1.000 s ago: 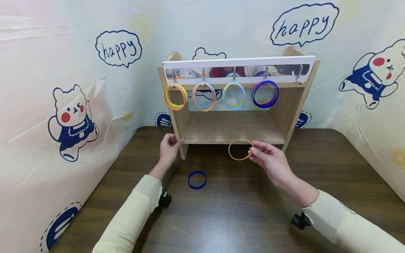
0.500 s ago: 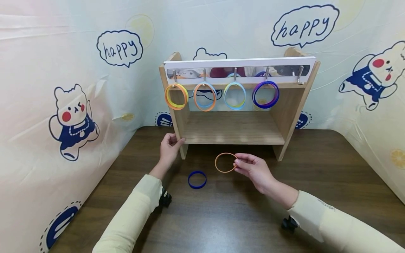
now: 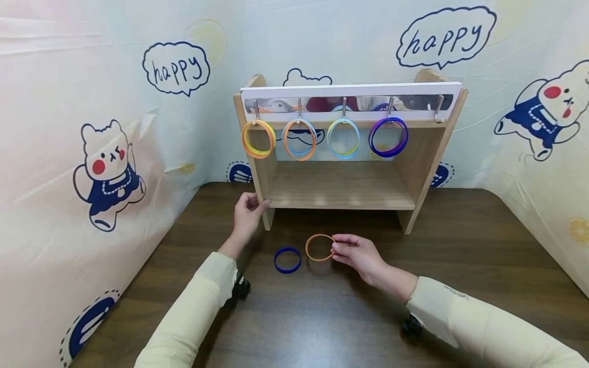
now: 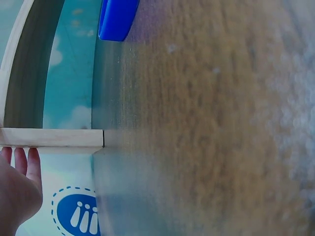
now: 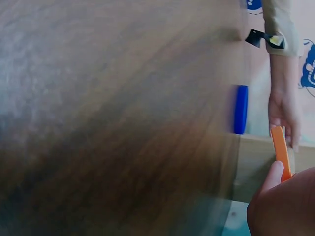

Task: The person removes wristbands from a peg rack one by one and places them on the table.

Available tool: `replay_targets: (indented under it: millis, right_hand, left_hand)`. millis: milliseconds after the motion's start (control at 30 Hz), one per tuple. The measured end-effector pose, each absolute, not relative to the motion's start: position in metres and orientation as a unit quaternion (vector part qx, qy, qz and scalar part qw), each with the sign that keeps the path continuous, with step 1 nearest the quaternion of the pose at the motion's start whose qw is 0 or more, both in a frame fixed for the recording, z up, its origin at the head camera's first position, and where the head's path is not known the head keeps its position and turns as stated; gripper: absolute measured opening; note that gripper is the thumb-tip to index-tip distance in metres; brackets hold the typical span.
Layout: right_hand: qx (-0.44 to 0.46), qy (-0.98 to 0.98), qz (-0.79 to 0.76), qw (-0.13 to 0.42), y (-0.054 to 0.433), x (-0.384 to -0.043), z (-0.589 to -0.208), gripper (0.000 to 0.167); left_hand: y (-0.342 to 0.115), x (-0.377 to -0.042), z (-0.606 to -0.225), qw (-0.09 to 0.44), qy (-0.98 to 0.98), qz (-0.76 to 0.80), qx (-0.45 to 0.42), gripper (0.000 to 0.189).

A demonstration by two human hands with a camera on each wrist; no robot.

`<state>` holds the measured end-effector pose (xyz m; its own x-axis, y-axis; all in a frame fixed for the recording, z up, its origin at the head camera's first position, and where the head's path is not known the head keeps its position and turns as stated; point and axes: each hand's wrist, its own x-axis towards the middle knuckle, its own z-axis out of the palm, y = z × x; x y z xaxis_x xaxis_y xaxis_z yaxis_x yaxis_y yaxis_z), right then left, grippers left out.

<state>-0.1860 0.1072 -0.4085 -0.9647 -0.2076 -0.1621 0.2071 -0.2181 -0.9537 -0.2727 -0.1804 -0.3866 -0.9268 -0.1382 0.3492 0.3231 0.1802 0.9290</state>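
One orange ring pinched in my right hand, in front of the wooden rack. My left hand grips the rack's left side. Blue ring on the surface, also in front.

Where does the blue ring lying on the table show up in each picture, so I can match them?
Head: the blue ring is below the centre of the picture.
Left wrist: the blue ring is at the top edge, left of centre, cut off by the frame.
Right wrist: the blue ring is right of centre, near mid-height, seen edge-on.
Shared landmark: the left hand at the wooden rack.
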Motion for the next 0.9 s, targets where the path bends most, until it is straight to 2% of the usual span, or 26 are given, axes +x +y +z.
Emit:
replay_targets:
  millis: [900]
  right_hand:
    - [0.031, 0.625, -0.762, 0.167, 0.103, -0.188, -0.429, 0.035]
  left_hand:
    - [-0.18, -0.273, -0.386, 0.176, -0.742, -0.644, -0.063, 0.029]
